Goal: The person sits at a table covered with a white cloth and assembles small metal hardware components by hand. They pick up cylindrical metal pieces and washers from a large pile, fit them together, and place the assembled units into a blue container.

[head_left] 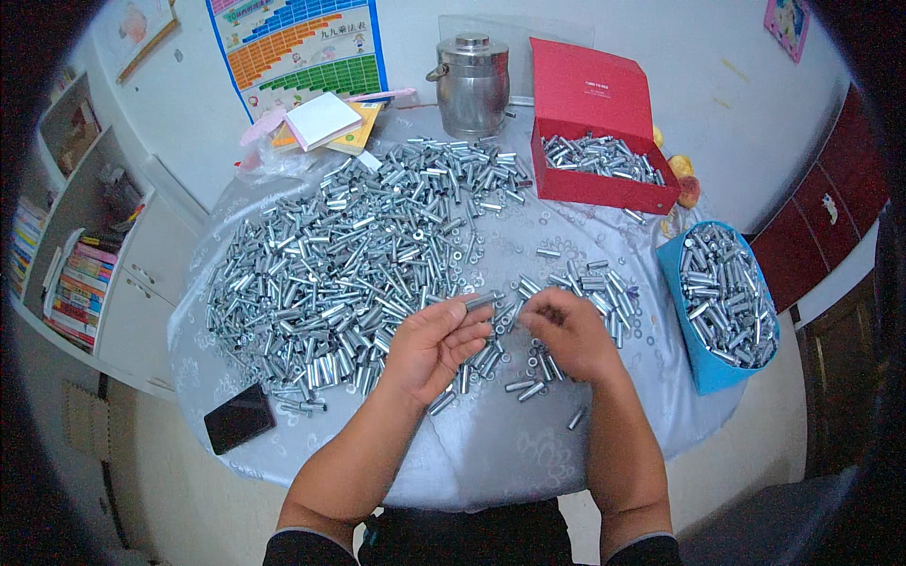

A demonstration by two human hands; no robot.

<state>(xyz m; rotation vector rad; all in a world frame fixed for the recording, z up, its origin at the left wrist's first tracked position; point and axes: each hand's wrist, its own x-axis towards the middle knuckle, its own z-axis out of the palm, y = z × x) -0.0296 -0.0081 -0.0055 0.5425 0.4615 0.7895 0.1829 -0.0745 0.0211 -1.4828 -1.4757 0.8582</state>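
My left hand (434,347) is turned palm up over the near edge of a big pile. Its thumb and forefinger pinch a silvery metal sleeve (481,301), with the other fingers half curled. Just to the right, my right hand (574,338) is closed with its back toward me; its fingertips are mostly hidden, so what they hold cannot be made out. The large pile of metal sleeves, bolts and washers (321,274) covers the left and middle of the table. Smaller groups of loose sleeves (613,300) lie beyond and beside my right hand.
A red open box (604,193) and a blue bin (703,354), both filled with metal pieces, stand at the right. Behind are a steel canister (474,87) and stacked books (326,123). A black phone (239,419) lies near the front left edge of the cloth-covered table (453,462).
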